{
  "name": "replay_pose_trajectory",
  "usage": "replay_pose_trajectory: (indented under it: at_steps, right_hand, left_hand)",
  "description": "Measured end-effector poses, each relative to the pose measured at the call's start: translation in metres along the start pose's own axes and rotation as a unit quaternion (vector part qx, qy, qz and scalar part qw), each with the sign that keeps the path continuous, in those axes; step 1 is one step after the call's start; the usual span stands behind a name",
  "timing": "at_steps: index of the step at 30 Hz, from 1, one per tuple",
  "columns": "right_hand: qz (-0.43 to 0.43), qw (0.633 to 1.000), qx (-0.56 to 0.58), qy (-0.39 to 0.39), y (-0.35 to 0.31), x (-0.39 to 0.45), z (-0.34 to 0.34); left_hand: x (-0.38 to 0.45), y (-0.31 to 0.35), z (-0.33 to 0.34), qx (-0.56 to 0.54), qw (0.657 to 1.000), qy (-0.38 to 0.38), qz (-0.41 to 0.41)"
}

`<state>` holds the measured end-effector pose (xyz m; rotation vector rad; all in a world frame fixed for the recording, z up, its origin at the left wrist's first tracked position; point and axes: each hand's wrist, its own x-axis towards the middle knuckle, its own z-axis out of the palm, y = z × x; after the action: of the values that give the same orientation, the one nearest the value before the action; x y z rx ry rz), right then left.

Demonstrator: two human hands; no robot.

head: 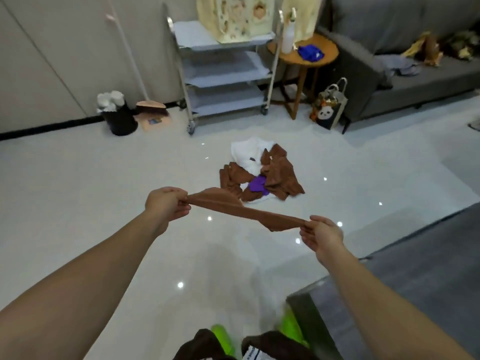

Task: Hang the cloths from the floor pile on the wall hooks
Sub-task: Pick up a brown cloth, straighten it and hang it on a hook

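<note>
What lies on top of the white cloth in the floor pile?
Brown cloths drape over the white cloth, with a purple cloth tucked among them. Whatever lies beneath the pile stays covered.

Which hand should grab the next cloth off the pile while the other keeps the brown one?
Right, probably. The right hand is nearer the pile than the left hand; both pinch the brown cloth.

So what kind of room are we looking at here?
Most likely a home living room: a grey sofa, a round wooden side table and a broom leaning on the wall.
</note>
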<state>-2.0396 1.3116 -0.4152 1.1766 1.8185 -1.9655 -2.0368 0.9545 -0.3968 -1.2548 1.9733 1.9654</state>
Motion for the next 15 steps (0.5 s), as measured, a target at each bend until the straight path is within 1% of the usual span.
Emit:
replay_pose_trajectory:
  at_steps: [3, 7, 11, 15]
  right_hand:
    - [-0.053, 0.993, -0.035, -0.099, -0.027, -0.034, 0.072]
    - [-0.103, 0.963, -0.086, -0.232, -0.055, -0.075, 0.159]
    - [-0.177, 0.924, -0.152, -0.304, -0.074, -0.107, 0.239]
    - [-0.241, 0.881, -0.189, -0.36, -0.088, -0.132, 0.319]
  left_hand:
    - [-0.001, 0.022, -0.081, -0.047, 0.997, 0.051, 0.026]
    - [-0.006, 0.039, -0.17, -0.108, 0.985, 0.117, 0.071]
    - [-0.01, 0.044, -0.241, -0.085, 0.968, 0.208, 0.113]
    - [-0.02, 0.047, -0.298, -0.092, 0.936, 0.311, 0.134]
